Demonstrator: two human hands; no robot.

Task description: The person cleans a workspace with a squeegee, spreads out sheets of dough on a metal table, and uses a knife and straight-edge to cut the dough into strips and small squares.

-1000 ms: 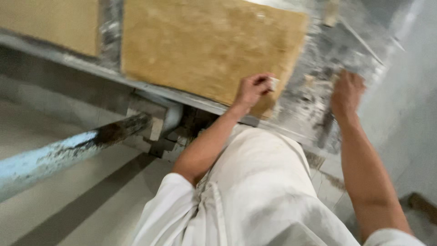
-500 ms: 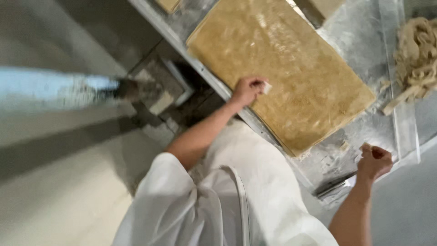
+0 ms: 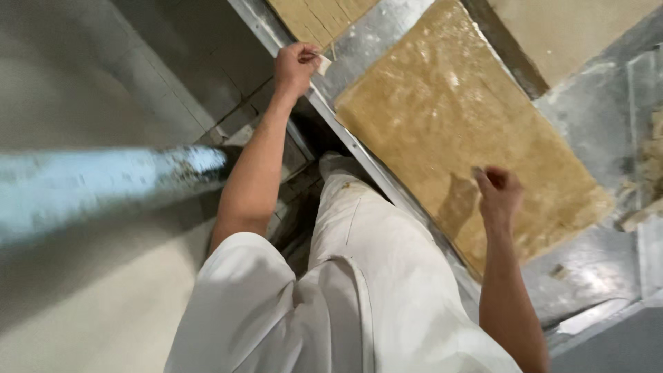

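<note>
My left hand (image 3: 295, 67) is at the metal table's near edge (image 3: 359, 148), pinching a small pale scrap (image 3: 323, 64) between its fingers. A large flat sheet of tan dough (image 3: 456, 124) lies on the floured metal table. My right hand (image 3: 498, 193) hovers over the near part of that sheet with its fingers curled in; nothing shows in it. Its shadow falls on the dough just to the left.
Another tan slab (image 3: 314, 17) lies at the table's top left and a pale board (image 3: 566, 31) at the top right. Dough scraps (image 3: 646, 173) sit at the right edge. A pale blue pipe (image 3: 103, 186) crosses at the left, under table height.
The view has swung. My left hand has moved left, off the dough sheet, to the table's edge. My right hand has come in from the table's near corner to over the dough.
</note>
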